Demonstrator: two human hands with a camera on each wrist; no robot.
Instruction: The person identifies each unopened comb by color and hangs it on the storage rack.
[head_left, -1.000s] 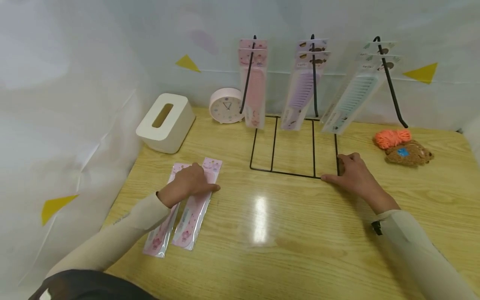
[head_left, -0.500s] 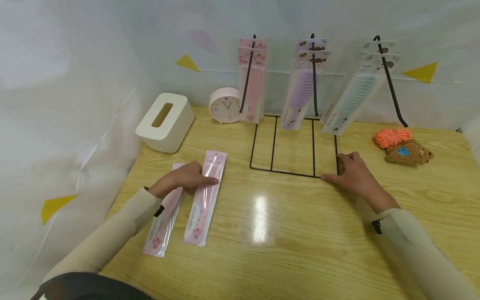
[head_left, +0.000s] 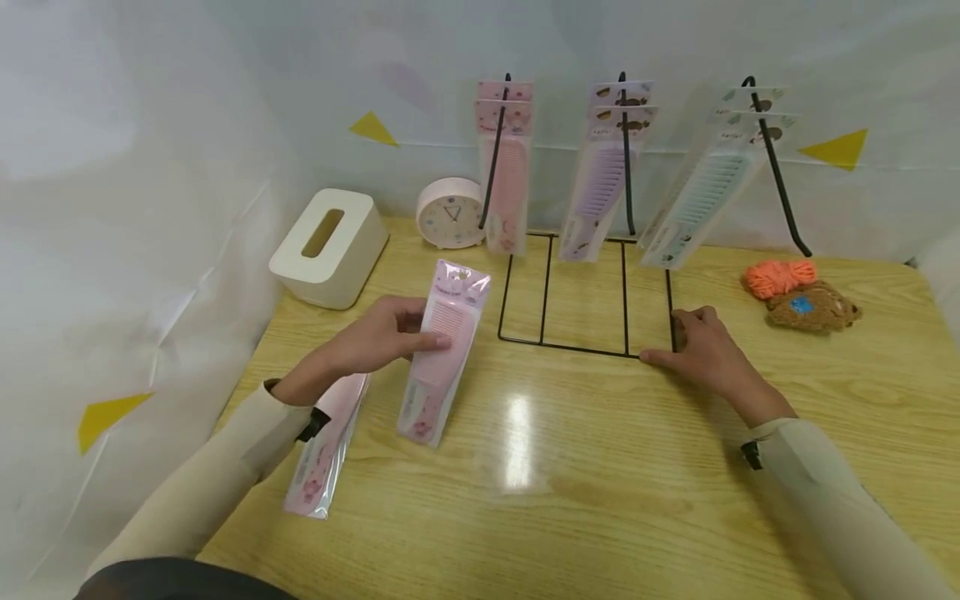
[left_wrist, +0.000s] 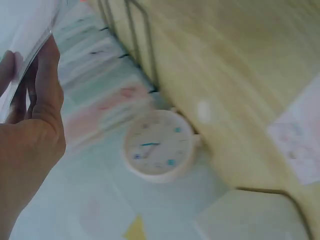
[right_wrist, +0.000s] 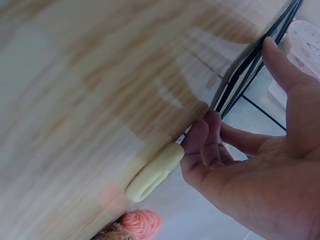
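My left hand (head_left: pixel 386 333) pinches a pink comb in a clear package (head_left: pixel 442 350), thumb in front and fingers behind. The package is raised off the table and tilted. In the left wrist view, this hand (left_wrist: pixel 37 135) holds the package (left_wrist: pixel 32 42) nearly edge-on. More packaged pink combs (head_left: pixel 326 450) lie by the left forearm, partly covered by it. My right hand (head_left: pixel 705 350) holds the front right corner of a black wire display rack (head_left: pixel 585 348), thumb at the front bar, fingers at the side bar. In the right wrist view, the thumb touches the wire (right_wrist: pixel 240 75).
Pink (head_left: pixel 510 183), purple (head_left: pixel 600 183) and green (head_left: pixel 708 196) packaged combs hang on three rack hooks. A pink clock (head_left: pixel 450 214) and white tissue box (head_left: pixel 330 250) stand back left. Orange yarn (head_left: pixel 780 279) and a brown fuzzy item (head_left: pixel 813 308) lie at right.
My left hand has lifted one pink comb package from beside the others and moved it forward and right, turning its face upward. The right hand stays at the rack corner.
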